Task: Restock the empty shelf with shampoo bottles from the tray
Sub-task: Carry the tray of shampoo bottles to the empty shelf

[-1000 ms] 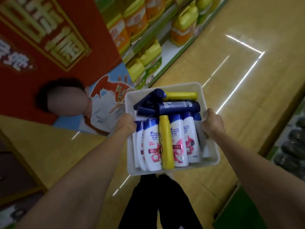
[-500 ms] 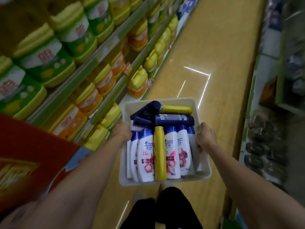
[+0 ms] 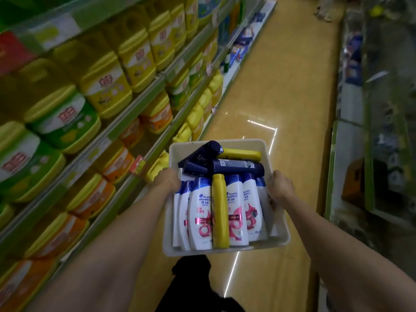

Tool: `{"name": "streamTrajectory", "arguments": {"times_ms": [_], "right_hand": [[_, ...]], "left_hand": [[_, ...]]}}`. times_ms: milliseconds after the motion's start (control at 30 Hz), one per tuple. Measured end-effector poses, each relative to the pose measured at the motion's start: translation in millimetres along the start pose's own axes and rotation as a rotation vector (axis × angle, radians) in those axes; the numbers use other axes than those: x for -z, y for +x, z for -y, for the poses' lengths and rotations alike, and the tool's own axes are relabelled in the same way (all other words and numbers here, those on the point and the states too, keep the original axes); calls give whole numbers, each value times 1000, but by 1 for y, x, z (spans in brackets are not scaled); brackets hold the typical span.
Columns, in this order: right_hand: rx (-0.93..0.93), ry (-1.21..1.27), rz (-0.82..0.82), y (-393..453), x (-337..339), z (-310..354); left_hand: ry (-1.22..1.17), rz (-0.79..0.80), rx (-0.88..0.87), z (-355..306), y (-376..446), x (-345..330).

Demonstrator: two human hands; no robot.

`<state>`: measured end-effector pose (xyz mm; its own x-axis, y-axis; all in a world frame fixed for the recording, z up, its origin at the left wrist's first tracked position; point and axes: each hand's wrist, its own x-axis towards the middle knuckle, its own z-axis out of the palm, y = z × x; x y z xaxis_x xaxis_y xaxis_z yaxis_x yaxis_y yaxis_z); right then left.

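Observation:
A white plastic tray [image 3: 225,249] is carried in front of me at waist height. My left hand [image 3: 166,180] grips its left rim and my right hand [image 3: 280,188] grips its right rim. Inside lie several white shampoo bottles [image 3: 200,219] with blue caps and pink labels, side by side. A yellow bottle [image 3: 220,210] lies among them, and another yellow bottle [image 3: 239,154] rests at the far end. Two dark blue bottles [image 3: 236,166] lie across the back. No empty shelf is in view.
Shelves [image 3: 135,109] on the left hold rows of yellow, green and orange detergent jugs [image 3: 105,86]. A glossy yellow aisle floor [image 3: 281,86] runs ahead. Dim, blurred shelving [image 3: 382,131] stands on the right. My dark trouser legs [image 3: 191,284] show below the tray.
The view has swung from a red poster at the aisle end to look down the aisle. The tray stays held in both hands.

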<state>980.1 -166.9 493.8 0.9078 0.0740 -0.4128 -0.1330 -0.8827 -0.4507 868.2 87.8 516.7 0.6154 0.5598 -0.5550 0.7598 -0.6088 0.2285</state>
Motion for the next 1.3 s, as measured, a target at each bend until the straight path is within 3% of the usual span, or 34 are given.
{"name": "streamTrajectory", "arguments": {"times_ms": [400, 733, 1033, 1300], "right_hand": [[-99, 89, -90, 258, 91, 69], [-100, 75, -40, 505, 181, 97], [-98, -21, -41, 720, 276, 137], [-149, 41, -46, 910, 350, 178]], "left_hand": [[20, 19, -98, -204, 231, 97], [31, 10, -36, -401, 399, 140], [102, 52, -103, -570, 549, 187], [72, 51, -83, -725, 701, 245]]}}
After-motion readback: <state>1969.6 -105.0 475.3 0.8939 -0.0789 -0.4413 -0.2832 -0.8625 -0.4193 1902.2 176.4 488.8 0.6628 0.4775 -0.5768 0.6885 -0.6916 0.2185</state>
